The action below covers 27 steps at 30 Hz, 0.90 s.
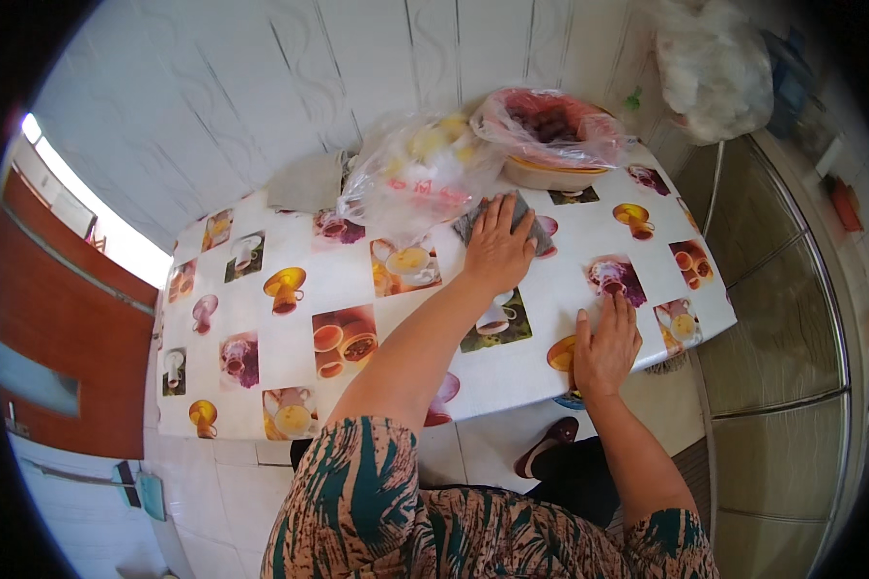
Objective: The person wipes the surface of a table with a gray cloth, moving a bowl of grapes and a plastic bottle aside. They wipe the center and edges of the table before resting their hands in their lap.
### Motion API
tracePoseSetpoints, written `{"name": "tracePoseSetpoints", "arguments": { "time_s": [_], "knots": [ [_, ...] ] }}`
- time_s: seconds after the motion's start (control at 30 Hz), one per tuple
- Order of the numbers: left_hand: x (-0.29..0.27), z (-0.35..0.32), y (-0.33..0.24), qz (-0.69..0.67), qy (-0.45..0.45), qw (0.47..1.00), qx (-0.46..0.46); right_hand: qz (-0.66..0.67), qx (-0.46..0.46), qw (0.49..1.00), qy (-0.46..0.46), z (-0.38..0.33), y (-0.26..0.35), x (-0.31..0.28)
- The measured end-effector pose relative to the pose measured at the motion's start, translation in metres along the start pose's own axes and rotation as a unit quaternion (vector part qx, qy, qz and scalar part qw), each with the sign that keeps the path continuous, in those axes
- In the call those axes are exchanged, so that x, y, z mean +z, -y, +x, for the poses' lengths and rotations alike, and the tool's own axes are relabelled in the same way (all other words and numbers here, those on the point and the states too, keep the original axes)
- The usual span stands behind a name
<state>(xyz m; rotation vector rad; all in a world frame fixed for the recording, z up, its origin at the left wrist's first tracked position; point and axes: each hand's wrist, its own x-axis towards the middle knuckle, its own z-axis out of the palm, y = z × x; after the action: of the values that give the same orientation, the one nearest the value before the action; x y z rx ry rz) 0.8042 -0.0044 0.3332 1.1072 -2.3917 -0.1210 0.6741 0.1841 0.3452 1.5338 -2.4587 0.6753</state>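
My left hand (497, 246) lies flat, fingers together, pressing a grey cloth (523, 210) onto the table (290, 386), which is covered with a white oilcloth printed with cups. The cloth shows only around my fingers. My right hand (606, 345) rests flat and empty on the table's near edge, fingers slightly spread. Just beyond the cloth stands a clear plastic bag of yellow fruit (420, 174).
A bowl wrapped in a pinkish plastic bag (550, 135) stands at the table's far edge. A folded grey item (304, 183) lies far left of the bags. A white sack (714, 63) hangs at the upper right. A glass door (782, 289) is on the right, a brown door (58, 328) on the left.
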Motion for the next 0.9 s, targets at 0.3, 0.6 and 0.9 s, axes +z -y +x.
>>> {"name": "tracePoseSetpoints", "arguments": {
  "time_s": [0.3,0.6,0.9],
  "knots": [
    [-0.024,-0.032,0.021,0.019,0.049,0.997,-0.057,-0.023,-0.013,1.0,-0.014,0.0,-0.009,0.006],
    [-0.131,-0.153,0.198,0.203,-0.012,0.949,-0.242,-0.025,-0.009,0.999,-0.02,0.0,-0.004,0.013],
    [-0.088,-0.134,0.064,0.021,0.055,0.998,0.038,-0.033,0.012,0.999,0.002,0.003,-0.011,0.01]
  ]
}}
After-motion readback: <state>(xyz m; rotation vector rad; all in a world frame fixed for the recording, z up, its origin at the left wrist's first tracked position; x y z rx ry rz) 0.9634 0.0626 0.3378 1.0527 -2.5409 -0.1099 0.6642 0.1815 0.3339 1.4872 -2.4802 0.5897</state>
